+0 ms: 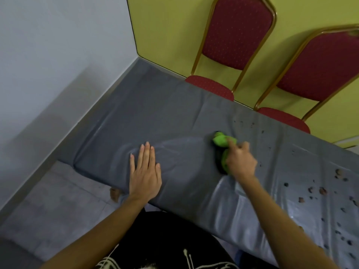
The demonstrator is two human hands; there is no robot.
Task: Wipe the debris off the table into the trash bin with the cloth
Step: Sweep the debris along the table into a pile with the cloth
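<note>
- Right hand (240, 162) grips the bunched green cloth (221, 141) on the grey surface (174, 117).
- Left hand (144, 171) lies flat, fingers straight.
- Debris (322, 191) scattered right.

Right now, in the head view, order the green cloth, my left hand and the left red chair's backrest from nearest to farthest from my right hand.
1. Green cloth: gripped in the right hand itself.
2. Left hand: flat on the table, off to the left.
3. Red chair backrest: beyond the table's far edge.
</note>
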